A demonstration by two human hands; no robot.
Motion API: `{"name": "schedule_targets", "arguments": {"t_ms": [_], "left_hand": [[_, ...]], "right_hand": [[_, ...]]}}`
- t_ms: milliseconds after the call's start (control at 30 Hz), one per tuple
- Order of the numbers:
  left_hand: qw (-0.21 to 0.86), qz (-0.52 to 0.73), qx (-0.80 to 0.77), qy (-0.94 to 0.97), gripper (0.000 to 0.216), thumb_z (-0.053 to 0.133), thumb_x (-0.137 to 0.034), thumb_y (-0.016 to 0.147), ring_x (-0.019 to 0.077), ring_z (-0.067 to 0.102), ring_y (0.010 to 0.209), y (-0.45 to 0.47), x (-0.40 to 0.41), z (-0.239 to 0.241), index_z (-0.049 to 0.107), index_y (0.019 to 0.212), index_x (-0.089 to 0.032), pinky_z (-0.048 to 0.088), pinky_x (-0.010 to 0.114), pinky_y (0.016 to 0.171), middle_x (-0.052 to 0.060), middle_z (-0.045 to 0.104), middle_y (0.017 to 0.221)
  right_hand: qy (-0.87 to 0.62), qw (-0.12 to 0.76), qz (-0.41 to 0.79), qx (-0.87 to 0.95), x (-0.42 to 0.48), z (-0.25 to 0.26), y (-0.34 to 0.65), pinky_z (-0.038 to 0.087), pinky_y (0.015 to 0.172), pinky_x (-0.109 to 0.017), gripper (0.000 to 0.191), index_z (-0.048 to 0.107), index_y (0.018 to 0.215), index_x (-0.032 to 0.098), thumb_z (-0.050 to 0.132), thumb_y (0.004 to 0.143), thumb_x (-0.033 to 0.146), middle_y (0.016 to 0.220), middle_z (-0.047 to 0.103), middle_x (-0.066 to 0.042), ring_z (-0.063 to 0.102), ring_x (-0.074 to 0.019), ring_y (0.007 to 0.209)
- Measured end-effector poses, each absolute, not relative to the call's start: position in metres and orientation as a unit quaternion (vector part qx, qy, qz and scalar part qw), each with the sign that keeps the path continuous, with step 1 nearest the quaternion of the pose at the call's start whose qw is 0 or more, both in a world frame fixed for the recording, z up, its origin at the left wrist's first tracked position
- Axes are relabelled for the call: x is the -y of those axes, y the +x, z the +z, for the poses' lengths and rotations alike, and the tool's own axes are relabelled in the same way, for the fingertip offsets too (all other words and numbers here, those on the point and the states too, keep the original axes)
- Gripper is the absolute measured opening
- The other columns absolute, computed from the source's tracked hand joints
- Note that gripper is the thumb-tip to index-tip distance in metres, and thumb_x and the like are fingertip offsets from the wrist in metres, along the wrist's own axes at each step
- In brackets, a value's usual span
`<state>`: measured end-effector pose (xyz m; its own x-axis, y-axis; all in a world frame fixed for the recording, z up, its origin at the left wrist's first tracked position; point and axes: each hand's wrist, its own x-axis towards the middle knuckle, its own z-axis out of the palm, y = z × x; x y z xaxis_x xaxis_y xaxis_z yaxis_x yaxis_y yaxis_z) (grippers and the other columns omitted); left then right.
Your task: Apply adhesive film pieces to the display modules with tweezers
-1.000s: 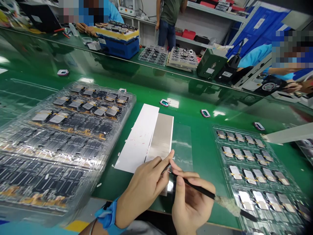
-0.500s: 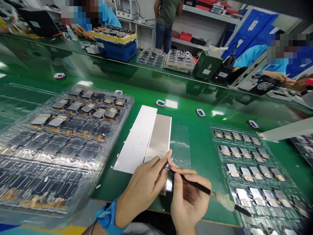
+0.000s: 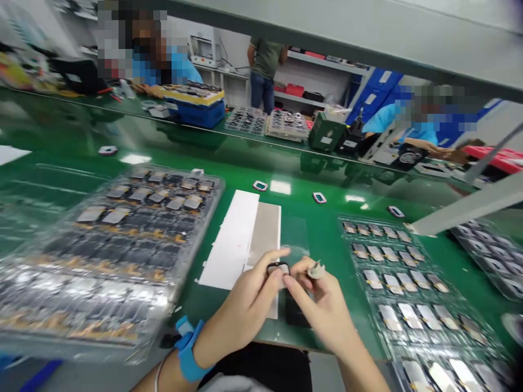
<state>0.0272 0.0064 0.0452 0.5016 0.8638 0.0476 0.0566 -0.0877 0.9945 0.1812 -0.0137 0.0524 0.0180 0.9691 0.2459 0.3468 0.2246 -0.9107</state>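
My left hand (image 3: 245,305) pinches a small dark rounded-frame part (image 3: 278,268) between thumb and fingers, above the near edge of the green table (image 3: 327,239). My right hand (image 3: 322,305) meets it from the right, fingers closed, with the wrapped end of a tool (image 3: 315,269) sticking up from its grip. A blue wrist strap (image 3: 188,348) is on my left wrist. Under the hands lie a white sheet (image 3: 232,239) and a grey sheet (image 3: 265,234). The picture is smeared by motion.
A stack of clear trays with small flat parts (image 3: 122,239) stands at the left, another tray (image 3: 392,272) at the right. Small pink-rimmed parts (image 3: 319,197) lie on the belt behind. Other people work at the far side. A grey bar (image 3: 461,209) slants at right.
The view tilted up and blurred. My hands turned: the black tool no longer lies flat to the right, its wrapped end now points up, and the small frame part shows at my fingertips.
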Motion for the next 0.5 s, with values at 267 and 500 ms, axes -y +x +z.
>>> {"name": "schedule_targets", "arguments": {"t_ms": [267, 500], "left_hand": [[0.331, 0.205, -0.522, 0.759, 0.018, 0.036, -0.037, 0.103, 0.0152, 0.052, 0.054, -0.083, 0.004, 0.091, 0.047, 0.103, -0.022, 0.033, 0.025, 0.052, -0.003, 0.056, 0.067], [0.371, 0.041, -0.522, 0.767, 0.02, 0.039, -0.04, 0.102, 0.0138, 0.04, 0.048, -0.172, -0.01, 0.101, 0.049, 0.105, -0.023, 0.028, 0.024, 0.047, -0.006, 0.049, 0.058]], "right_hand": [[-0.586, 0.483, 0.212, 0.615, 0.009, 0.031, 0.188, 0.032, 0.049, -0.019, 0.018, 0.063, 0.092, 0.022, 0.062, 0.088, 0.039, 0.061, 0.038, 0.007, 0.036, -0.008, 0.051], [-0.61, 0.495, 0.155, 0.599, -0.001, 0.011, 0.201, 0.035, 0.047, -0.02, 0.025, 0.061, 0.086, 0.02, 0.063, 0.084, 0.045, 0.06, 0.037, 0.006, 0.036, -0.0092, 0.05]]}}
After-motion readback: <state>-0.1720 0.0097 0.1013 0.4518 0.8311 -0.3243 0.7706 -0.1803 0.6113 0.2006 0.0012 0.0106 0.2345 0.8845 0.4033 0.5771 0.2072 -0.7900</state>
